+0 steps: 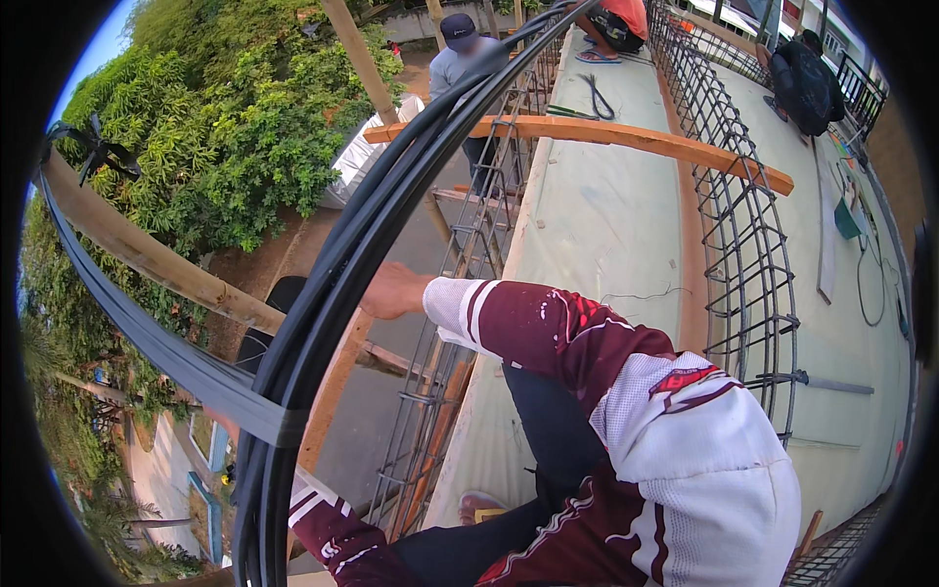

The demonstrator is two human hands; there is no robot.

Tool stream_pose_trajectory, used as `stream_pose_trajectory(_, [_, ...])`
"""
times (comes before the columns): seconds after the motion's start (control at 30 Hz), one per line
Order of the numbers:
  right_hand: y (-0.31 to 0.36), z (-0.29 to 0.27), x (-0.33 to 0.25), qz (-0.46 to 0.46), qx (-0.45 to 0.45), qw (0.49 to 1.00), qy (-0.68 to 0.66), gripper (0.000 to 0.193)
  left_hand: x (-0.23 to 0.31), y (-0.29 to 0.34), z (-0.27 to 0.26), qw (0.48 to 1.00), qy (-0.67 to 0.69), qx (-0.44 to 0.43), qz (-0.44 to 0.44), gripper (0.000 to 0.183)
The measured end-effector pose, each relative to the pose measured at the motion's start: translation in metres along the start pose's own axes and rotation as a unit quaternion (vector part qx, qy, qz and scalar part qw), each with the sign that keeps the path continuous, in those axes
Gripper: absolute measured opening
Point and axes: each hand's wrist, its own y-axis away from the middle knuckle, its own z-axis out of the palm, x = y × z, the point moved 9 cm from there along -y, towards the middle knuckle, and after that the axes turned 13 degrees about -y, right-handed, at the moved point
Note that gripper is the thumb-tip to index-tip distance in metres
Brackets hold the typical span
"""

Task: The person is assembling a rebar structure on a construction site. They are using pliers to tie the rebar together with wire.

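Note:
A thick bundle of black cables (337,240) runs close in front of me, from the top centre down to the lower left. A grey band (176,318) wraps round it and stretches to the upper left. My right hand (391,292) reaches left across my body to the bundle's far side; its fingers are hidden behind the cables. Below it, a wooden board (335,391) slants down along the bundle. My left hand (223,423) shows only as a small patch beyond the bundle, beside the grey band, its fingers hidden. Both sleeves are maroon and white.
A bamboo pole (166,254) crosses at left. Rebar cages (738,235) line the pale deck (606,215), with an orange-brown timber (587,135) across. A capped person (460,64) stands beyond the left cage; two others crouch on the deck. Ground lies below at left.

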Motion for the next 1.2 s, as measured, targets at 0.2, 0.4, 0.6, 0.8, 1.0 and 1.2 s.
stream_pose_trajectory(0.2, [0.005, -0.023, -0.008, 0.061, -0.002, 0.998, -0.017, 0.018, 0.01, 0.017, 0.034, 0.997, -0.047, -0.052, 0.013, 0.025])
stream_pose_trajectory(0.4, [0.015, -0.041, -0.009, 0.036, -0.029, 0.999, 0.008, 0.023, -0.006, 0.015, 0.072, 0.991, -0.059, -0.116, 0.003, 0.035])
stream_pose_trajectory(0.6, [0.022, -0.051, 0.007, 0.026, -0.088, 0.996, 0.008, 0.024, -0.002, 0.044, 0.126, 0.97, -0.04, -0.241, 0.013, 0.041])
stream_pose_trajectory(0.8, [0.032, -0.118, -0.009, -0.047, 0.22, 0.97, 0.096, 0.033, 0.04, 0.062, 0.123, 0.994, -0.037, -0.098, 0.005, 0.03])
stream_pose_trajectory(1.0, [0.032, -0.169, 0.015, 0.001, 0.26, 0.966, 0.002, 0.041, 0.046, 0.061, 0.112, 0.993, 0.075, -0.091, -0.018, 0.024])
stream_pose_trajectory(1.2, [0.046, -0.175, -0.015, -0.094, 0.218, 0.97, -0.056, 0.027, 0.04, 0.065, 0.132, 0.976, 0.167, -0.114, -0.078, 0.022])
